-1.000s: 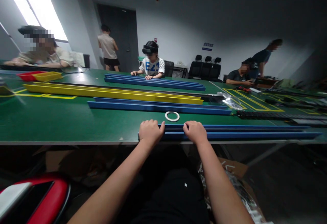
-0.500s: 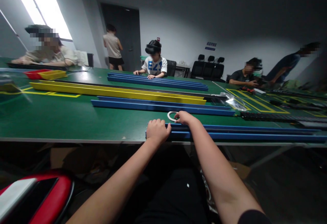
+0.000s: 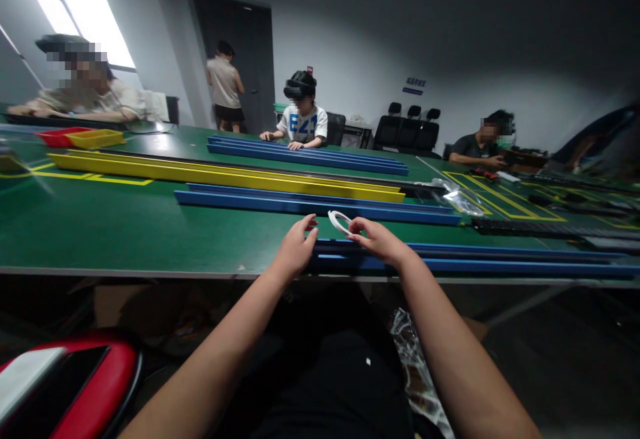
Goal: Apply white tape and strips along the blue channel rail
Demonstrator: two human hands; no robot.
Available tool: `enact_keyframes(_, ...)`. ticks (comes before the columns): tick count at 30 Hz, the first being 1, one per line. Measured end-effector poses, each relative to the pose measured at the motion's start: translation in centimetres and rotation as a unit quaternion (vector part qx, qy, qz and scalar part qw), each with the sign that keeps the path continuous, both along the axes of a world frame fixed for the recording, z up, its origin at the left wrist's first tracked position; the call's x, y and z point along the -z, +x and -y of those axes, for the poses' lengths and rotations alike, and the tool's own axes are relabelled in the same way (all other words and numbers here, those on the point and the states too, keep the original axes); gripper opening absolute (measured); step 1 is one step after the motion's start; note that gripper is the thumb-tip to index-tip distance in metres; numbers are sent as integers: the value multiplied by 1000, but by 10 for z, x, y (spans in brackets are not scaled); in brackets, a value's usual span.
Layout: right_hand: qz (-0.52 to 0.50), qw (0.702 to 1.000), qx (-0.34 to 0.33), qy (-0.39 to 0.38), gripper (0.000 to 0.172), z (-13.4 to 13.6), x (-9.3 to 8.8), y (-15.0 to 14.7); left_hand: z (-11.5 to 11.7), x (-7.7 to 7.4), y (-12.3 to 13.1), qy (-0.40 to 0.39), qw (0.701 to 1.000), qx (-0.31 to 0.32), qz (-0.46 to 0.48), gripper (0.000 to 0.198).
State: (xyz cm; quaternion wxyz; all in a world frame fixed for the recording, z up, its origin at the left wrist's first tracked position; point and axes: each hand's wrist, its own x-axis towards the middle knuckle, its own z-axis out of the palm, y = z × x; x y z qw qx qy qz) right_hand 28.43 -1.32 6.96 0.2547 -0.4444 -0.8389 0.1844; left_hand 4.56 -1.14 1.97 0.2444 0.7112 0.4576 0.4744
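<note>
My right hand (image 3: 379, 240) pinches a narrow roll of white tape (image 3: 337, 225), lifted and tilted above the near edge of the table. Facing it from the left, my left hand (image 3: 299, 245) is open, its thumb and fingers apart with nothing between them. Both hands are over the left part of a long blue channel (image 3: 475, 265) with a dark strip inside, lying along the table's front edge. The left end of that channel is hidden behind my left hand.
Beyond lie another blue channel (image 3: 300, 209), a yellow channel (image 3: 225, 175) and several blue ones (image 3: 305, 157). A clear plastic bag (image 3: 463, 197) is at right. Red (image 3: 57, 137) and yellow trays (image 3: 95, 137) stand far left. Co-workers sit around the green table (image 3: 100, 225).
My right hand has picked the tape roll up off the table and tilted it. My left hand has come off the channel's end and opened towards the roll.
</note>
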Motion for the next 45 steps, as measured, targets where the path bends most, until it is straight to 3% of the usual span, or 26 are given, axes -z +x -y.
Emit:
enact_keyframes(3,5,999,-34,-17,19,26,-16,-7,-5,-8,-13,-66,993,70,63,47)
enact_keyframes(7,10,998,-61,-30,16,42,-27,-16,-1,-18,-25,-103,982,126,94,42)
enact_keyframes(12,21,995,-94,-37,14,44,-32,-21,3,-25,-34,-126,978,120,114,58)
enact_keyframes(19,52,994,-89,-19,18,44,-39,-26,5,-29,-46,-117,987,80,73,40)
enact_keyframes(24,108,992,-60,5,36,43,-44,-32,4,-19,-66,-153,984,82,31,36)
enact_keyframes(31,296,947,-89,82,30,33,-43,-58,-3,1,-87,-178,984,25,-21,35)
enact_keyframes(37,406,905,-86,90,38,15,-26,-68,-7,19,-89,-182,978,-40,-90,34)
enact_keyframes(45,455,886,-68,49,36,9,-18,-83,-12,31,-77,-154,967,-91,-183,26)
